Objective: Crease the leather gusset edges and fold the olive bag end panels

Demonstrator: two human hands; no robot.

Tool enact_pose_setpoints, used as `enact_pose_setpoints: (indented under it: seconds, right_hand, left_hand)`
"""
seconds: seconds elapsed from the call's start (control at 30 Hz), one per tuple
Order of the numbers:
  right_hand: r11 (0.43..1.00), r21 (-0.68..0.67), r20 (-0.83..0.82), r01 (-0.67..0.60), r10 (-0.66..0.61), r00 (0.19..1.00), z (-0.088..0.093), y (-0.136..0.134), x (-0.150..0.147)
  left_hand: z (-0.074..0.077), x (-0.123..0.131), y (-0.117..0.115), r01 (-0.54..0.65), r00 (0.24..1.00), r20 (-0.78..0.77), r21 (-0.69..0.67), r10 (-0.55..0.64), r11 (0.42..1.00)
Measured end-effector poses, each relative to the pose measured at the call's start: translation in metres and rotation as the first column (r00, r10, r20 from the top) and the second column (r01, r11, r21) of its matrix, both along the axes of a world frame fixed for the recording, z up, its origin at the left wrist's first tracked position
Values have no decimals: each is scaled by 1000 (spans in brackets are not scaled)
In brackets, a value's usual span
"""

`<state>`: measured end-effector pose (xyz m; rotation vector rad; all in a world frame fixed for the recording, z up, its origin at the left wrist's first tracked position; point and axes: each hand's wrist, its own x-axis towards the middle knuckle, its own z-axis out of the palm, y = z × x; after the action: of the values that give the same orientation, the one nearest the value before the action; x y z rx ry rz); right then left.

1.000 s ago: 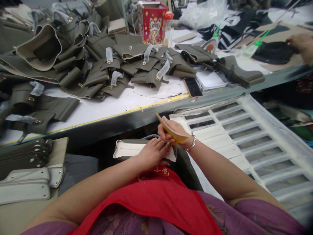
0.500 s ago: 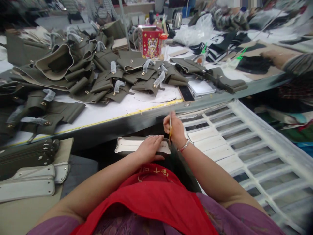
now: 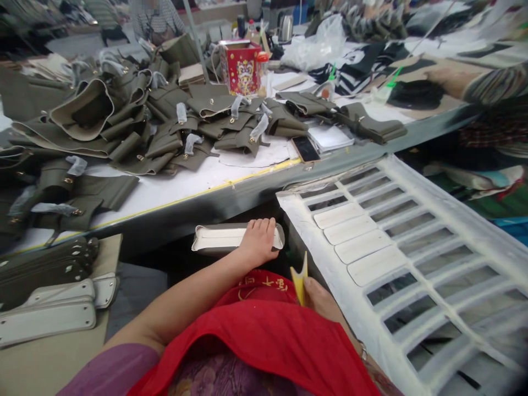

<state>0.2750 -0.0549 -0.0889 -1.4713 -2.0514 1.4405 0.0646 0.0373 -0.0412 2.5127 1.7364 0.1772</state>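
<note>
A long, narrow olive bag piece (image 3: pixel 218 237) with a cream inner face lies below the table edge, in front of my red apron. My left hand (image 3: pixel 258 242) is across its right half, fingers over the far edge and thumb on the near side, gripping it. My right hand (image 3: pixel 324 302) is lower and to the right, apart from the piece. Its fingers are closed around a yellow, flat tool (image 3: pixel 300 283) with a notched upper end, which points up. Part of that hand is hidden by the apron.
A whitish slatted rack (image 3: pixel 396 220) on the right carries several white panels (image 3: pixel 363 236). Olive bags (image 3: pixel 165 126) are heaped on the table, with a phone (image 3: pixel 305 149) near its edge. At left are white straps (image 3: pixel 49 319). A co-worker's hand (image 3: pixel 447 82) rests on black pieces.
My right hand has moved down and toward me from beside the bag piece, carrying the yellow tool. My left fingers now curl over the piece's far edge. The view has shifted slightly.
</note>
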Motion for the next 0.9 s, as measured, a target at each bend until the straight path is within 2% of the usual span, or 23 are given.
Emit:
enact_pose_setpoints:
  seconds: [0.07, 0.13, 0.17, 0.23, 0.3, 0.37, 0.57, 0.67, 0.77, 0.9]
  right_hand:
    - [964, -263, -264, 46, -117, 957, 4, 1, 4]
    - [893, -446, -435, -59, -158, 887, 12, 6, 7]
    - [861, -493, -477, -123, -150, 866, 16, 11, 8]
    - [849, -489, -464, -199, -61, 884, 24, 23, 11]
    - [864, -452, -411, -222, 20, 911, 31, 38, 13]
    - [861, -454, -384, -232, 46, 922, 37, 53, 15]
    - [742, -559, -384, -371, 165, 909, 60, 85, 30]
    - [720, -616, -329, -319, 133, 935, 65, 90, 33]
    - [735, -623, -300, -266, 89, 950, 62, 98, 23]
    - [787, -538, -309, -302, 149, 939, 54, 115, 0]
  left_hand:
    - [-3, 0, -2, 8, 1000, -15, 33, -8, 999]
    - [-5, 0, -4, 10, 1000, -24, 65, -9, 998]
    - [-6, 0, -4, 9, 1000, -26, 78, -7, 997]
    - [-7, 0, -5, 11, 1000, -26, 92, -8, 996]
    - [-7, -1, -4, 15, 1000, -22, 100, -13, 995]
    - [-7, -1, -3, 19, 1000, -19, 103, -17, 994]
    - [-7, -1, -1, 36, 999, -28, 93, -34, 995]
    - [-7, -1, -1, 35, 999, -29, 79, -33, 996]
    - [-7, 0, -1, 36, 999, -33, 77, -34, 996]
    - [-10, -2, -1, 40, 998, -49, 101, -36, 994]
